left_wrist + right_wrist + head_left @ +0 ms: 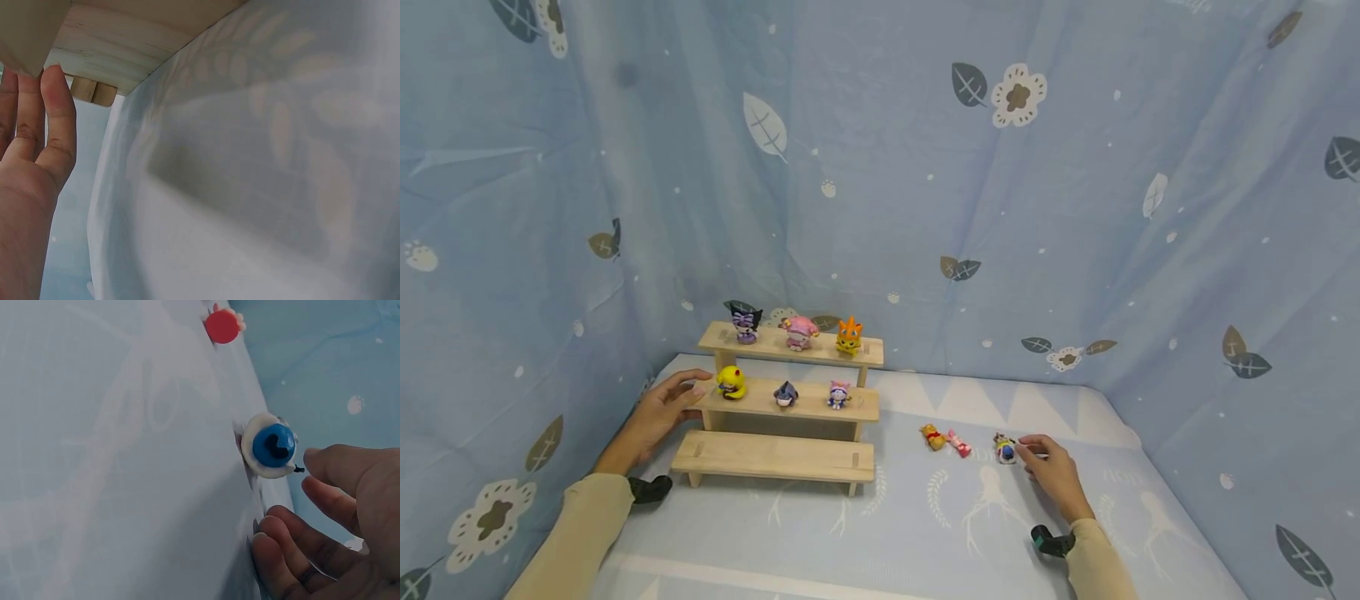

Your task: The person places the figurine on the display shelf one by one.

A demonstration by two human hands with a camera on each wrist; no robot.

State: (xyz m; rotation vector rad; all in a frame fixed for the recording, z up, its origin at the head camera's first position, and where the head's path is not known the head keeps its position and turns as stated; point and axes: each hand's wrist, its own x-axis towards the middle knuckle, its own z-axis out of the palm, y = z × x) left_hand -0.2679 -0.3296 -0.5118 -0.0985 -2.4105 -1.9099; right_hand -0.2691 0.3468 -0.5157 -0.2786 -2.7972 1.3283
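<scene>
My left hand (666,408) touches the left end of the three-tier wooden display stand (775,457). In the left wrist view the fingers of that hand (59,119) are nearly straight, tips against the wood. Beside a small figurine (1004,450) lying on the cloth is my right hand (1054,471). The right wrist view shows its blue round underside (274,447), close to the thumb and index finger, with a gap between. Left of it lie a yellow bear figurine in red (933,437) and a pink figurine (958,443).
The top tier carries a black-and-purple figurine (746,323), a pink one (799,332) and an orange one (849,336). On the middle tier stand a yellow figurine (731,383), a grey-blue donkey (786,394) and a purple-and-white figurine (838,395). Patterned curtains (880,208) surround the surface.
</scene>
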